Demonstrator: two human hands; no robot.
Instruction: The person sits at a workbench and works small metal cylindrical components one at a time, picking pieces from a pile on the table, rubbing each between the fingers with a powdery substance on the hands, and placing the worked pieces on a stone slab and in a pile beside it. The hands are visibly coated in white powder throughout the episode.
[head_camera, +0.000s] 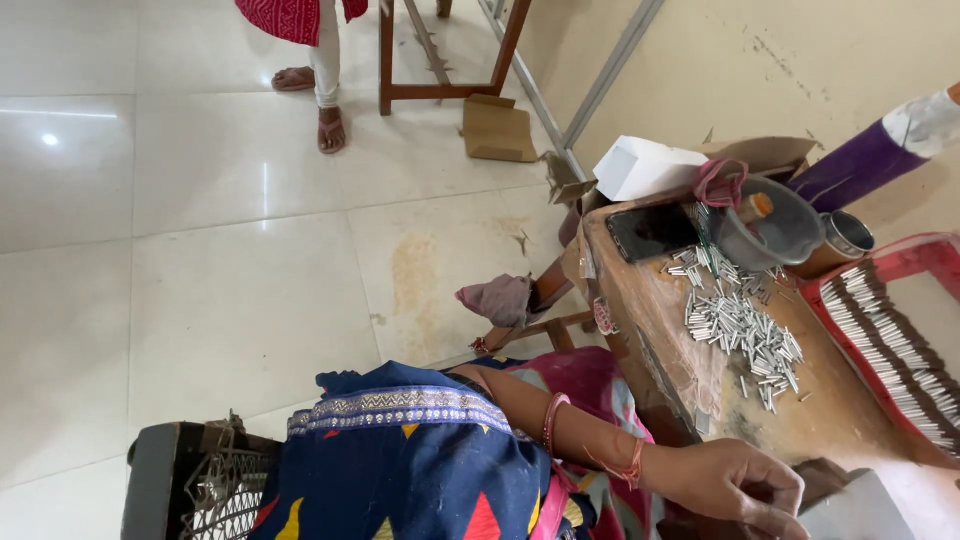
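Bright, sharp; glare on floor tiles (60, 130)

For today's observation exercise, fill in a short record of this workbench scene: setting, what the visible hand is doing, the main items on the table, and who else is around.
Setting: wooden work table beside a tiled floor
Visible hand: one hand at the table's near edge, fingers curled; which hand it is, and whether it holds anything, cannot be told
Nearest items: heap of small silver sticks on the table
Other items: red tray of sticks, black phone, grey bowl, white box
Others: a person's sandalled feet on the floor
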